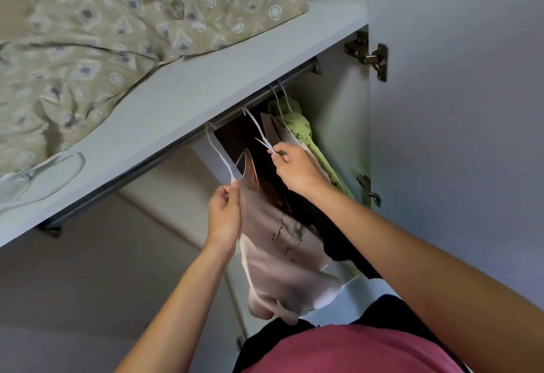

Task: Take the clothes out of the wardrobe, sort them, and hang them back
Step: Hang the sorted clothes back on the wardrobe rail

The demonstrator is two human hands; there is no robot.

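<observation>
Wardrobe rail (188,137) crowded — left hand (225,210) and right hand (290,166) each pinch a white hanger (219,155), whose pink top (273,255) may slip off.

Pale wall (456,107), patterned bedding (103,34) on shelf (191,90)

The single head-worn camera looks forward and down from close range, tilted, into the open wardrobe (338,137) beneath its shelf (206,93).
</observation>
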